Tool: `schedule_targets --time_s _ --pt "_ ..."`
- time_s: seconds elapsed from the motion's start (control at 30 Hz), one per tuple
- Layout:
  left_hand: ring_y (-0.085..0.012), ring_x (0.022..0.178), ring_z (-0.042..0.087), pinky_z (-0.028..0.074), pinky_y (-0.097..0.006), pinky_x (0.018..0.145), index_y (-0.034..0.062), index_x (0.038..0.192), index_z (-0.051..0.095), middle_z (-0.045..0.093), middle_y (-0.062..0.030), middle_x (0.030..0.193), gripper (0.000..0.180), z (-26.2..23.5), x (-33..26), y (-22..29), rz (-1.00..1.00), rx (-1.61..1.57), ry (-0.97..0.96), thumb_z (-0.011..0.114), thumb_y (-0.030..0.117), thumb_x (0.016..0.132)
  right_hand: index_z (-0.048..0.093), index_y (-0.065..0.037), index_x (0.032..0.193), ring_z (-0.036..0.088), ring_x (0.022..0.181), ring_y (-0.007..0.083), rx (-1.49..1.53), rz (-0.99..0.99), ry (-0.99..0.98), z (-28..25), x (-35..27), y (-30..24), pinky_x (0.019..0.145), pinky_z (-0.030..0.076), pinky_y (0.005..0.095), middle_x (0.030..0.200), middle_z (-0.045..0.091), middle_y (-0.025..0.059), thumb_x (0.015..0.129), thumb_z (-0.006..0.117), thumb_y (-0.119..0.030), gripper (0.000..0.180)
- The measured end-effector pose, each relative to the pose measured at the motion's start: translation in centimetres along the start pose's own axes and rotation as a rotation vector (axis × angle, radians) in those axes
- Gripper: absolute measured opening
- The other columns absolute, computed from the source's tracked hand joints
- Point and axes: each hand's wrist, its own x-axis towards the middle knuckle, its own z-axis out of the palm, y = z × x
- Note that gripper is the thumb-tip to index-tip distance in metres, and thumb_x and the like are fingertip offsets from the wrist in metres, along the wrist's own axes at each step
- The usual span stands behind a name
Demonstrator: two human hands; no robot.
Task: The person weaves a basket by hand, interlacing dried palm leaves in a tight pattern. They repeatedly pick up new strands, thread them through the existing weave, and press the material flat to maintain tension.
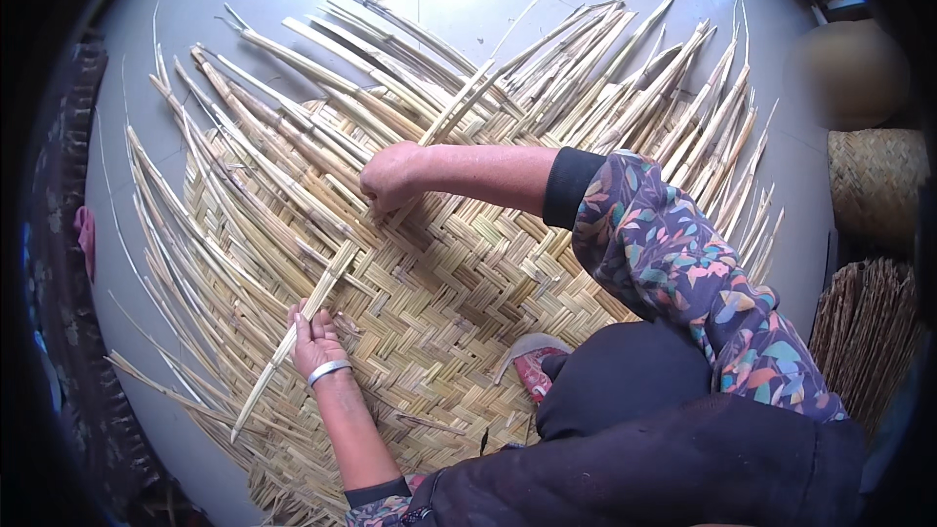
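Observation:
A large woven reed mat (pixel 459 307) in a herringbone pattern lies on the floor under both hands, long loose ends fanning out from its far and left sides. My left hand (pixel 317 344), palm turned up and a pale band at its wrist, holds a flat reed strip (pixel 265 376) that slants across the fingers. Farther off, my right hand (pixel 392 176) is closed at the mat's woven edge. Another split reed strip (pixel 457 105) runs from beneath that fist toward the far right; the fingertips are mostly hidden.
My bent knee (pixel 625 381) and a red shoe (pixel 535 371) rest on the mat. To the right stand a woven basket (pixel 878 176), a round tan object (pixel 849 73) and a brown bundle of stalks (pixel 867 332). A pink cloth (pixel 85 242) is at the left.

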Motion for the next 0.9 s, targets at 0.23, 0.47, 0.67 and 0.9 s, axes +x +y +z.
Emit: schedule_targets --time_s 0.23,0.47,0.67,0.9 --pt "-0.0209 0.09 0.064 0.057 -0.029 0.072 0.0007 0.116 0.048 0.059 -0.0152 0.113 0.025 -0.6 0.0 0.7 0.026 0.02 -0.057 0.048 0.011 0.094 0.067 -0.014 0.093 0.064 0.085 0.0249 0.051 -0.02 0.005 0.8 1.0 0.7 0.072 0.051 0.0377 0.088 0.067 0.0061 0.078 0.065 -0.041 0.032" --pt "-0.0211 0.091 0.064 0.057 -0.031 0.072 0.0019 0.115 0.049 0.059 -0.0141 0.113 0.023 -0.5 0.0 0.8 -0.001 0.017 -0.016 0.048 0.01 0.094 0.067 -0.012 0.09 0.064 0.084 0.0254 0.071 -0.039 0.057 0.6 -0.1 0.8 0.072 0.051 0.0384 0.087 0.067 0.0072 0.077 0.064 -0.039 0.03" --pt "-0.0237 0.086 0.064 0.056 -0.034 0.072 0.0038 0.116 0.05 0.061 -0.0151 0.109 0.026 -1.3 1.1 -0.6 -0.072 -0.052 0.068 0.054 0.009 0.09 0.067 -0.01 0.092 0.064 0.078 0.026 -0.059 -0.015 -0.006 0.3 0.5 -0.1 0.07 0.052 0.0397 0.083 0.066 0.0096 0.079 0.06 -0.037 0.031" --pt "-0.0237 0.086 0.066 0.056 -0.036 0.071 0.0037 0.109 0.053 0.063 -0.0148 0.103 0.019 -1.2 0.3 -1.2 -0.094 -0.043 0.052 0.053 0.009 0.091 0.067 -0.009 0.094 0.064 0.079 0.0266 -0.134 0.005 -0.031 0.5 1.1 -0.9 0.073 0.051 0.04 0.085 0.066 0.0101 0.082 0.06 -0.039 0.033"
